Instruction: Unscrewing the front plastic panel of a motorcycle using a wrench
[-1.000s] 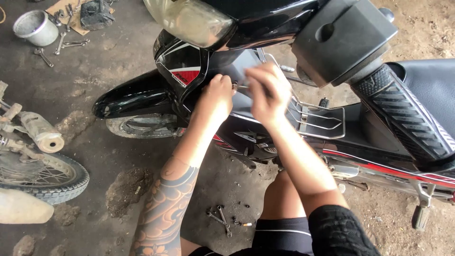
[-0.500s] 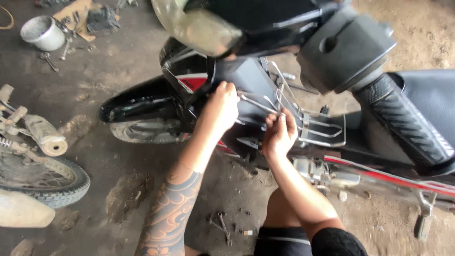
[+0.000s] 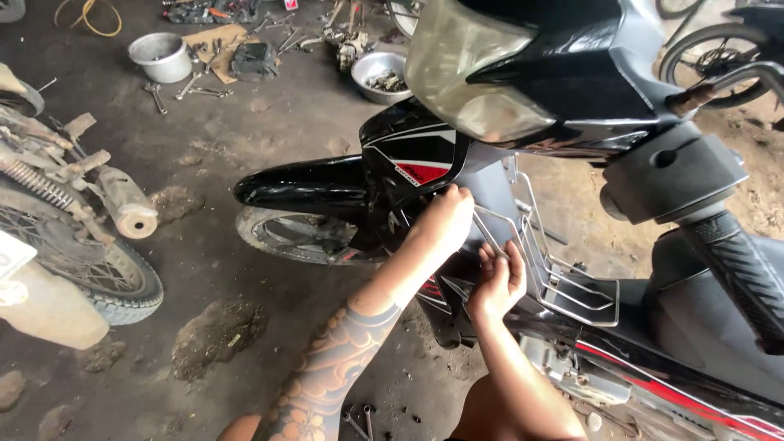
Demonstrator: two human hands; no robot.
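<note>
scooter (image 3: 572, 122) R | wheel (image 3: 90, 269) L | bowls (image 3: 161, 55) behind | rack (image 3: 563, 278) on scooter

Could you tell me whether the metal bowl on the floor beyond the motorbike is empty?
Not empty: the metal bowl stands upright, with small dark parts lying inside.

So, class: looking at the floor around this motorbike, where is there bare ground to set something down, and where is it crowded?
Bare dirt lies between the front wheel and the metal pot. Crowded: tools and bowl at top, old wheel at left.

Glossy black plastic motorcycle fairing (image 3: 408, 159), shiny chromed wire basket rack (image 3: 563, 278), rough dusty concrete floor (image 3: 269, 122).
</note>
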